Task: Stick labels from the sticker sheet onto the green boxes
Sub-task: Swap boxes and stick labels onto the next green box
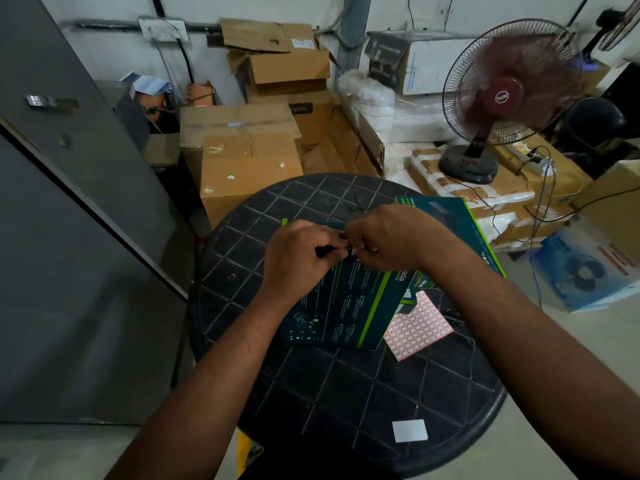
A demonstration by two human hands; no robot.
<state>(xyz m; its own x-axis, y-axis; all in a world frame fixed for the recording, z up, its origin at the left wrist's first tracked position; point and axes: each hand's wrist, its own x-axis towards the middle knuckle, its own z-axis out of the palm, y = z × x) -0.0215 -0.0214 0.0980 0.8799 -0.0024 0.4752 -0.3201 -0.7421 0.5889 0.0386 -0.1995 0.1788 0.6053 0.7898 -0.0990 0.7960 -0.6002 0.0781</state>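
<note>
A dark green box (346, 306) with lime stripes lies flat in the middle of the round black table (311, 393). A second green box (446, 220) lies behind it to the right, partly under my right forearm. The pink-and-white sticker sheet (419, 327) sticks out from under the near box's right side. Both hands meet above the far end of the near box. My left hand (301, 254) grips a thin black object, possibly a pen. My right hand (388, 240) pinches a small white label (355, 251) at its fingertips, next to the left hand's fingers.
A small white square (409, 430) lies near the table's front edge. Cardboard boxes (242, 161) are stacked behind the table. A running pedestal fan (502, 98) stands at the back right with cables trailing. A grey cabinet (69, 202) fills the left.
</note>
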